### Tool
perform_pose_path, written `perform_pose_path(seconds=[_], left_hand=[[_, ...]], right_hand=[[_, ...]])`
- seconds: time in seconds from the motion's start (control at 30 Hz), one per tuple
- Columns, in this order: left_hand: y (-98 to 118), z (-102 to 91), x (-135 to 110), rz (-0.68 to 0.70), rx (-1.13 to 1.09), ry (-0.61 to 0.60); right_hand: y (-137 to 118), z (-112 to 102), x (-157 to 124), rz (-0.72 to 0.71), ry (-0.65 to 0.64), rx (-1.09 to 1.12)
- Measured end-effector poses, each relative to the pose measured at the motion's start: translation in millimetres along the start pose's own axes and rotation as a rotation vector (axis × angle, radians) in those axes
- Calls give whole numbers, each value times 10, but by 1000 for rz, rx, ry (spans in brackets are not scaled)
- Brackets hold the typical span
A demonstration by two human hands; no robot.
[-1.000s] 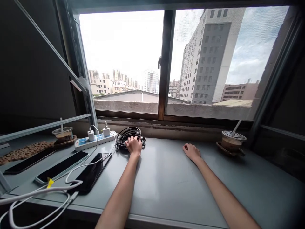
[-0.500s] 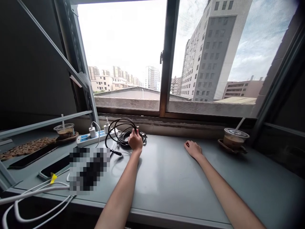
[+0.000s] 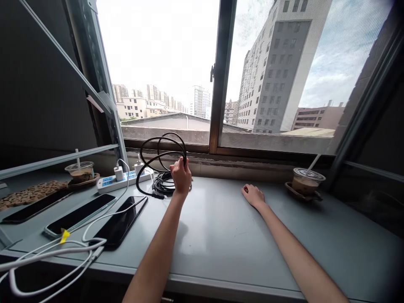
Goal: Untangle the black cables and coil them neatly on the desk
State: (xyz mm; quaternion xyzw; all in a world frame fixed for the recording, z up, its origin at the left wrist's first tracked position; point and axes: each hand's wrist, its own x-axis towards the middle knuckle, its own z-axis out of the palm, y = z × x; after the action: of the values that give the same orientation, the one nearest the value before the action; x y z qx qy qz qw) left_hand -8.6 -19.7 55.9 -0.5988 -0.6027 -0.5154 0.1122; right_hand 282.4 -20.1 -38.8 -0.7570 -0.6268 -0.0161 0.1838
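My left hand [image 3: 181, 176] is closed around a coiled black cable [image 3: 184, 148], whose loops stand up off the desk to the left of the fist. A black plug end [image 3: 158, 196] of the cable hangs low near the desk surface. Behind and left of the hand, a bundle of black cables [image 3: 161, 185] lies on the desk, partly hidden by it. My right hand [image 3: 254, 197] rests on the grey desk [image 3: 217, 235] with its fingers curled in; no object shows in it.
A white power strip [image 3: 105, 185] with chargers stands back left. Dark phones [image 3: 121, 223] and white cables [image 3: 67, 249] lie at left. One lidded drink cup [image 3: 307, 183] sits on a coaster at right, another cup [image 3: 81, 170] at left. A window [image 3: 214, 105] is behind.
My left hand has risen slightly, lifting the black cable loops higher above the bundle on the desk. My right hand stays resting in place. The view has shifted a little.
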Motion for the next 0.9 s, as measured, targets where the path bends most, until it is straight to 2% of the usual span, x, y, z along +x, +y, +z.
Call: perform_pose_path(seconds=[0.07,0.17,0.37,0.47,0.57,0.77,0.9], left_hand=[[18,-61,45,5,6,-46],[1,-96,81,3,34,-186],[-187,21,-16,-57,129,-572],[-276,66,-58,-95,139,-674],[-284,45,-14,-102,139,-605],[-217,-115,276,-100,73,-207],[-203,-230,525,-93,9,-56]], right_hand=[[6,5,4,2,-1,5],[13,9,9,4,-3,9],[15,13,9,0,-4,11],[8,10,6,1,-8,16],[-2,-2,0,0,-12,27],[-31,-31,-4,2,-12,53],[-50,-30,15,-2,-7,61]])
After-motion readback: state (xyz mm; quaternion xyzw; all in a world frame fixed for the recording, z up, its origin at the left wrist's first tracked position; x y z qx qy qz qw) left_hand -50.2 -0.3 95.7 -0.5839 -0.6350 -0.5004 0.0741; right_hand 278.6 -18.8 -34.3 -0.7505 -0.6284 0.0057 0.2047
